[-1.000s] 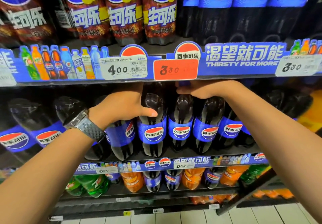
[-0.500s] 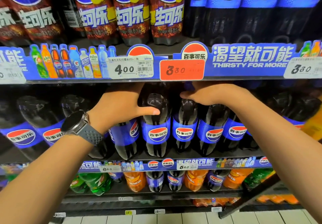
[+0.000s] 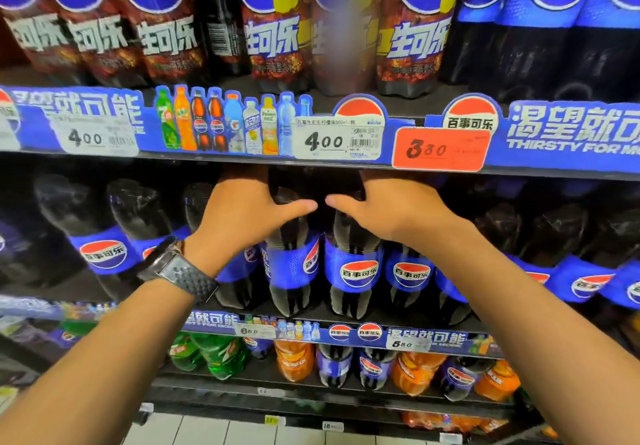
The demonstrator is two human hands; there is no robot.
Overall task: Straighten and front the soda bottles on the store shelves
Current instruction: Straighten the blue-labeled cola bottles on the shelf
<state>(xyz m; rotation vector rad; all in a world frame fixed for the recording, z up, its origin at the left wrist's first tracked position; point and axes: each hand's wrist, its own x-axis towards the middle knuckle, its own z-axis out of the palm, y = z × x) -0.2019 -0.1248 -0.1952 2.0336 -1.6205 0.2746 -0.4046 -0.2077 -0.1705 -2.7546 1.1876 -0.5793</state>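
Dark plastic cola bottles with blue labels [image 3: 411, 273] stand mid-frame on the middle shelf [image 3: 433, 339], left hand [image 3: 249, 216] and right hand [image 3: 391, 212] each wrapped round one's shoulder; the left-held bottle [image 3: 289, 271] shows a sideways label, likely wanting a twist forward.

Pepsi branding, handwritten prices.
The blue shelf strip [image 3: 571, 133] reads "THIRSTY FOR M…"; a white tag [image 3: 337, 141] says 400, the red tag [image 3: 440, 149] 380, a lower tag [image 3: 403, 343] 680; cola bottles [image 3: 358, 273] carry 百事可乐.
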